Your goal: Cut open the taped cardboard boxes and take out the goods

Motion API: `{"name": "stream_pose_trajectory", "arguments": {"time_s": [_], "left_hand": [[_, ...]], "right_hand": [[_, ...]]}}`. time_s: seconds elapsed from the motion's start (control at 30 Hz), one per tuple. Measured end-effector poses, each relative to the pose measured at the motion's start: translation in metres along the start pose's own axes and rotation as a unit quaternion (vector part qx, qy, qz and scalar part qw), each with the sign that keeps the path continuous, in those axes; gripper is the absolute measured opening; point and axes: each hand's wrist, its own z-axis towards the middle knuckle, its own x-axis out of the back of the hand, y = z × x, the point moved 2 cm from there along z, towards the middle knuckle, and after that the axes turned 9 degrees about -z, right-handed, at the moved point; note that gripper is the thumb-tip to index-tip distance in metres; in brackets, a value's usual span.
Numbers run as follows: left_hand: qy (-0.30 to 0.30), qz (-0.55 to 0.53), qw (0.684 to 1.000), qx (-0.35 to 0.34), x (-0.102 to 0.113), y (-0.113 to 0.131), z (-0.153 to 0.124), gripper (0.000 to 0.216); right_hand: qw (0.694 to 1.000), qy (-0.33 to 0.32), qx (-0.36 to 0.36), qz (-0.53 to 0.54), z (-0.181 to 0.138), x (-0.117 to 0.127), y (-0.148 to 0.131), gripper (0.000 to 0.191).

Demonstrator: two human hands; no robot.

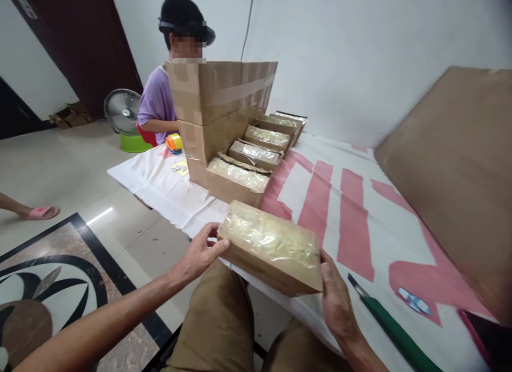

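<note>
A brown cardboard packet (pixel 272 249) with a clear plastic top lies at the near edge of the white and red table cover (pixel 344 212). My left hand (pixel 202 252) grips its left end, fingers curled on the edge. My right hand (pixel 336 297) holds its right end from the side. Beyond it, a row of several similar packets (pixel 240 177) runs away from me toward the far end of the table.
A stack of taped cardboard boxes (pixel 218 102) stands beside the row, with a person in a purple shirt (pixel 158 102) behind it. A green-handled cutter (pixel 394 329) lies at my right. A large cardboard sheet (pixel 456 169) leans at right. Orange tape roll (pixel 174 142), fan (pixel 122 111).
</note>
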Motion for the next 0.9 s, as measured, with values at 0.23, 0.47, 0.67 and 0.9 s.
{"name": "stream_pose_trajectory", "arguments": {"time_s": [0.23, 0.47, 0.67, 0.9], "left_hand": [[-0.063, 0.014, 0.998, -0.019, -0.082, -0.022, -0.019, 0.047], [0.057, -0.028, 0.991, -0.114, -0.083, -0.012, 0.007, 0.058], [0.015, -0.133, 0.985, -0.105, -0.108, -0.031, 0.030, 0.066], [0.040, -0.143, 0.986, -0.076, -0.132, -0.034, 0.009, 0.071]], "right_hand": [[0.992, 0.101, -0.060, 0.055, -0.027, 0.074, 0.053, 0.068], [0.998, 0.054, -0.038, -0.024, -0.032, 0.099, 0.049, 0.057], [0.892, 0.067, 0.076, -0.441, -0.046, 0.151, 0.090, 0.047], [0.837, -0.012, 0.115, -0.535, -0.042, 0.145, 0.102, 0.042]]}}
